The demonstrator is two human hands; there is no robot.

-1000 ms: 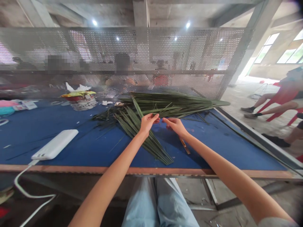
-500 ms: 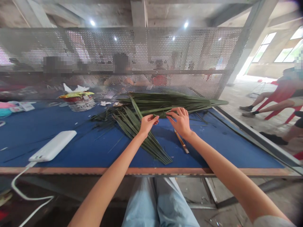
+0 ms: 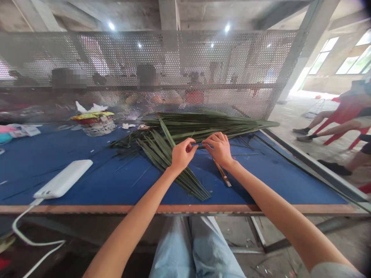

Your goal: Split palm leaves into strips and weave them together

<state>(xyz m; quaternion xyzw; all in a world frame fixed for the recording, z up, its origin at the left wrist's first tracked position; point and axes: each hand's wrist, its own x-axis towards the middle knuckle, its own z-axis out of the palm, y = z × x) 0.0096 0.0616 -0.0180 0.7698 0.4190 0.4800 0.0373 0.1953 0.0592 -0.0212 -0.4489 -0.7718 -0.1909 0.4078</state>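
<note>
My left hand (image 3: 182,155) and my right hand (image 3: 219,148) are close together above the blue table (image 3: 72,162). Both are closed in a pinch on one thin green palm leaf strip (image 3: 199,144) stretched between them. Under my left hand lies a fanned bundle of cut palm leaves (image 3: 171,164) pointing toward the table's near edge. A larger pile of long palm fronds (image 3: 208,125) lies behind the hands along the mesh screen. A slim brown-handled knife (image 3: 222,174) rests on the table just below my right wrist.
A white power bank (image 3: 63,178) with a white cable (image 3: 29,235) lies at the left. A small basket with wrappers (image 3: 95,121) stands at the back left. A perforated metal screen (image 3: 145,73) backs the table, people behind it. People sit on red chairs (image 3: 352,116) at right.
My right hand rose from the table to the frond pile, took a leaf strip and came back toward my left hand, which closed on the strip's other end.
</note>
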